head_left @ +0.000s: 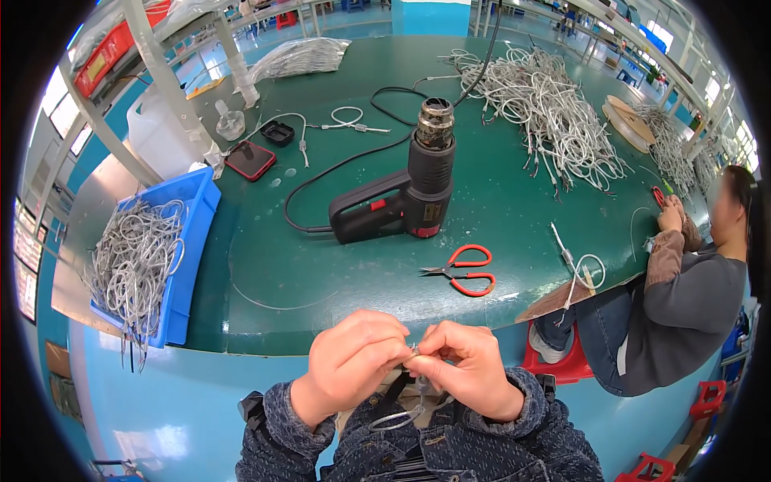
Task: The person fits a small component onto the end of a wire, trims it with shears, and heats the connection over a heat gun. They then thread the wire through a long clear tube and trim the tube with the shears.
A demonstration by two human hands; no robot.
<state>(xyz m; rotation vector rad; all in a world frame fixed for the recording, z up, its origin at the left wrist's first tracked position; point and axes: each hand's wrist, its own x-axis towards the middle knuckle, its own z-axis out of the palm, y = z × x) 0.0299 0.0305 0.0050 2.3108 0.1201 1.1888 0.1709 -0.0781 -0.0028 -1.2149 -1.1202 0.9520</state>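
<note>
My left hand (pixel 353 361) and my right hand (pixel 466 359) meet just in front of the table's near edge, fingertips pinched together. Between them is the end of a grey cable (pixel 399 421), whose loop hangs below against my jacket. The small part at the fingertips is too hidden to make out. Beyond my hands, red-handled scissors (pixel 472 273) lie with blades apart, pointing left. A black heat gun (pixel 418 185) stands on the green table (pixel 321 277), its metal nozzle up.
At left, a blue bin (pixel 197 241) overflows with grey cables. A large cable pile (pixel 546 120) covers the back right, near a spool (pixel 629 123). A phone (pixel 250 161) and white jug (pixel 161 136) sit at back left. A co-worker (pixel 691 305) sits at right, holding red-handled scissors.
</note>
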